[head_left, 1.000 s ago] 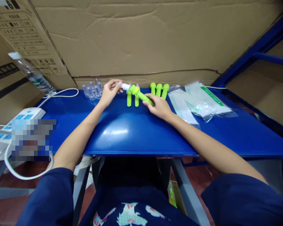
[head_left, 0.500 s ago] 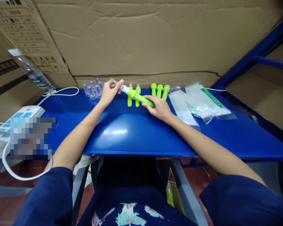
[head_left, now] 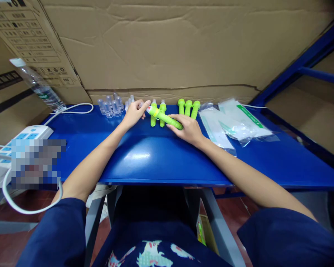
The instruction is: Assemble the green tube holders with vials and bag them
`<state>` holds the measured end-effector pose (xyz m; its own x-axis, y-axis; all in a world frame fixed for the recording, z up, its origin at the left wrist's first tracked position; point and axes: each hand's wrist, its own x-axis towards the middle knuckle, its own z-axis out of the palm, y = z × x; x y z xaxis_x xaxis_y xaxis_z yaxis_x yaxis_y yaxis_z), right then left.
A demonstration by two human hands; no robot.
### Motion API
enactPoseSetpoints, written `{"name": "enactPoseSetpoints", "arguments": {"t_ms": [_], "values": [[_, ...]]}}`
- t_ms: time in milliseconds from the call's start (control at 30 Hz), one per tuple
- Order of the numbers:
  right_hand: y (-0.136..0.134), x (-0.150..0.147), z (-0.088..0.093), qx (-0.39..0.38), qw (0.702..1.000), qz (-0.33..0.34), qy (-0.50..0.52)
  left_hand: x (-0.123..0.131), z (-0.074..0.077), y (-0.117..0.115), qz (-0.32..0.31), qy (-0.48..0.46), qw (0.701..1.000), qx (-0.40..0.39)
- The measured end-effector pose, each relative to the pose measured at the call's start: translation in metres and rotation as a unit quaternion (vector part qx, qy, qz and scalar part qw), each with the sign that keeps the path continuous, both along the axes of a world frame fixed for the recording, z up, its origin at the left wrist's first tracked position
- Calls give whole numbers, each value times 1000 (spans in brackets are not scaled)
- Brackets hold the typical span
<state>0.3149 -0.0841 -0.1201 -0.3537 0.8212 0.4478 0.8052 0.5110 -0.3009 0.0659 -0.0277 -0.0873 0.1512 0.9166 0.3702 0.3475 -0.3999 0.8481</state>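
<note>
A lime-green tube point(head_left: 165, 117) with a yellow band near one end slants between my hands above the table. Its lower right end is wrapped by the fingers of my right hand point(head_left: 187, 128). At the upper left end, my left hand point(head_left: 136, 112) pinches a small clear cap over a short white tip with a red mark; the fingers partly hide it. Behind it, two similar green tubes point(head_left: 153, 115) with clear tips lie side by side. Three green caps point(head_left: 188, 104) with green stems sit right of them, partly behind my right hand. Several clear caps point(head_left: 108, 109) stand left of my left hand.
Clear plastic packets point(head_left: 239, 122) with white and green contents lie on the blue table point(head_left: 167, 159) at right. At left are a water bottle point(head_left: 41, 87), a white power strip point(head_left: 28, 137) and its cable. Cardboard point(head_left: 167, 48) walls the back.
My left hand has moved slightly right, and most of the white part has slid into the green tube. More clear caps show behind my left hand. My right hand has hardly moved.
</note>
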Motion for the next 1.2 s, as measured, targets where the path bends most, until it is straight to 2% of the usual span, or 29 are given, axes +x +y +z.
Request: {"name": "enactPoseSetpoints", "arguments": {"t_ms": [200, 333, 433, 533, 633, 733, 933, 1200], "values": [[-1, 3, -11, 1, 1000, 28, -1, 6, -6, -2, 18, 36, 999, 2], [-6, -3, -9, -18, 999, 26, -34, 3, -4, -2, 30, 80, 996, -11], [-13, -13, -4, -32, 995, -5, -95, 2, -6, 0, 16, 83, 996, -38], [-19, -23, 1, -41, 990, -35, -129, 5, -10, 4, -14, 38, 997, -70], [-22, -27, 7, -55, 988, -88, -111, 8, -13, 6, -40, -20, 990, -131], [-19, -25, 12, -72, 983, -153, -70, 7, -16, 8, -20, -39, 985, -165], [-3, -12, 12, -107, 964, -236, -66, 0, -22, 13, -8, -4, 988, -154], [5, -24, 17, -150, 946, -262, -118, 2, -25, 15, -14, 8, 989, -146]]}}
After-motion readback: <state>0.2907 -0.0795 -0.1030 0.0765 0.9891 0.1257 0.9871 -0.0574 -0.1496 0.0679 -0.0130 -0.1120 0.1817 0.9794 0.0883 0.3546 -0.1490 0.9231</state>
